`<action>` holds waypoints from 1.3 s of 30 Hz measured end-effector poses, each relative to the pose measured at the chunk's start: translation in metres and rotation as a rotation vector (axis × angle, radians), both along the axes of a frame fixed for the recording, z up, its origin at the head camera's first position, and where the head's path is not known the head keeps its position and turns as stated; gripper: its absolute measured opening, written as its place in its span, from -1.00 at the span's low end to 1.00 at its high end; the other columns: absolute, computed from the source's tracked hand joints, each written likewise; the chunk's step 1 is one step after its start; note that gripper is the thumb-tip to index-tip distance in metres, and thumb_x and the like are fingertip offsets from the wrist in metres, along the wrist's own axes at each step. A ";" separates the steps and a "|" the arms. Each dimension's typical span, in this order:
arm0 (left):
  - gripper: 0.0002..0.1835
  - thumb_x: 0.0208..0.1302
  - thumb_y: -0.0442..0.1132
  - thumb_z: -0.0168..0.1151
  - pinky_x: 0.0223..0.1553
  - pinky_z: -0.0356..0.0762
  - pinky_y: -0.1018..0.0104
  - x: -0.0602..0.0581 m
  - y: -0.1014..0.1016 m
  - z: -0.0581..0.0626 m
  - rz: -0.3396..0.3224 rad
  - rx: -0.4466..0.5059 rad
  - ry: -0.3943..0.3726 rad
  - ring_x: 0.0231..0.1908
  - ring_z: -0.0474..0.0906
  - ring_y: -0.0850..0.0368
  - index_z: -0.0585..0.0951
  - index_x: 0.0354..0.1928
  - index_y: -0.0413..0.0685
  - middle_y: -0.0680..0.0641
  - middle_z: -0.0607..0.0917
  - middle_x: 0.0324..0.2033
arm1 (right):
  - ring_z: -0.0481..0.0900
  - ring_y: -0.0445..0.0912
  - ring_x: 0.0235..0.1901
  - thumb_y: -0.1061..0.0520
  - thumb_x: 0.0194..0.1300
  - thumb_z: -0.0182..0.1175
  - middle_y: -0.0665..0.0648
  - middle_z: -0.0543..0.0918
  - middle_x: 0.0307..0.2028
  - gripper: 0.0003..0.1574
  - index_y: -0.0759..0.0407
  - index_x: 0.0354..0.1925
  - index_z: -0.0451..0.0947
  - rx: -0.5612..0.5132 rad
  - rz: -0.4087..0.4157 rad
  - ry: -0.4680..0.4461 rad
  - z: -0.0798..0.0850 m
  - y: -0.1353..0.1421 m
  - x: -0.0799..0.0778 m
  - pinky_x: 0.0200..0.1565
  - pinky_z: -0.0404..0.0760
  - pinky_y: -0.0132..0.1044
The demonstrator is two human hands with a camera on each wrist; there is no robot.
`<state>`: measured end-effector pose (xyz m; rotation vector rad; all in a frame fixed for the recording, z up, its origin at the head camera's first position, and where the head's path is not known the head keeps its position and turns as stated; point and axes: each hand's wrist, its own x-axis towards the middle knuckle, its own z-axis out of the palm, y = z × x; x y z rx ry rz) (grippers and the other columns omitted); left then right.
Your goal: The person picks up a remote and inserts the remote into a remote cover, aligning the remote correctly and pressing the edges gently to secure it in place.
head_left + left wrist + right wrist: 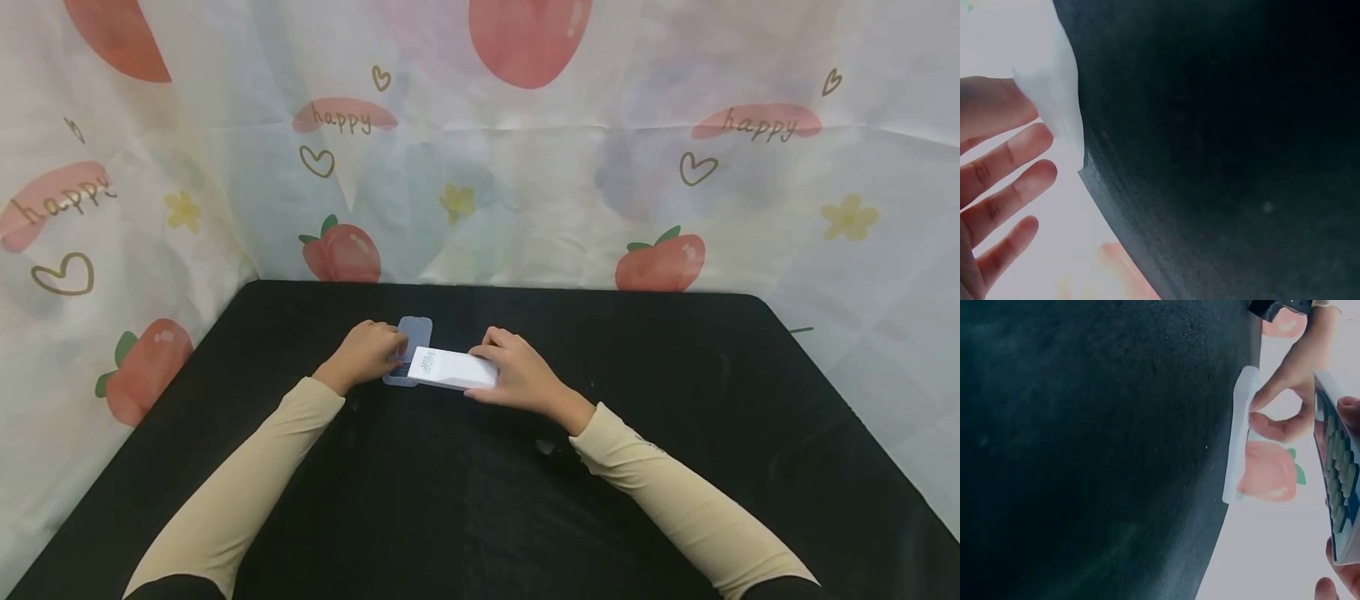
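Observation:
My right hand (521,371) grips a slim white slab (453,368) by its right end, thumb on the near edge and fingers on the far one. Small print shows on its upper face; in the right wrist view its other face has rows of pale, key-like pieces (1339,469). On the table lies a small translucent plastic case (416,332) with its lid laid back, partly hidden by the slab. My left hand (367,352) holds the left side of this case between thumb and forefinger. Its other fingers (1035,178) are spread apart in the left wrist view.
The black table (465,483) runs back to a pale cloth (540,192) printed with fruit, hearts and flowers, which hangs behind it and along the sides. A small glossy spot (545,447) shows on the tabletop near the right forearm.

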<state>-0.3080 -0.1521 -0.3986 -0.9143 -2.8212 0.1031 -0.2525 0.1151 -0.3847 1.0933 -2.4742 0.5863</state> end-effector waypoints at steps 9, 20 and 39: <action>-0.97 0.10 -0.28 0.31 -0.35 0.47 0.22 -0.001 0.000 -0.002 0.004 0.011 0.026 -0.46 0.58 0.14 0.68 -0.45 -0.04 0.01 0.69 -0.50 | 0.40 -0.16 -0.36 -0.12 -0.11 0.46 0.05 0.48 -0.34 -0.44 0.15 -0.16 0.66 0.049 0.009 -0.034 -0.002 -0.010 -0.003 -0.32 0.37 -0.31; -0.90 0.17 -0.28 0.24 -0.51 0.52 0.33 0.002 0.003 0.002 0.097 0.146 -0.114 -0.60 0.48 0.21 0.67 -0.39 -0.16 -0.06 0.68 -0.52 | 0.38 -0.18 -0.39 -0.16 -0.10 0.45 0.03 0.49 -0.35 -0.41 0.15 -0.14 0.66 0.101 0.018 -0.060 -0.007 -0.018 -0.007 -0.34 0.36 -0.36; -0.85 0.11 -0.39 0.16 -0.58 0.39 0.38 0.012 0.020 0.012 0.207 0.363 -0.221 -0.64 0.43 0.17 0.66 -0.54 -0.22 -0.08 0.65 -0.62 | 0.40 -0.19 -0.44 -0.16 -0.10 0.45 0.04 0.50 -0.35 -0.40 0.18 -0.15 0.67 0.150 -0.020 -0.121 -0.007 -0.018 -0.010 -0.40 0.39 -0.44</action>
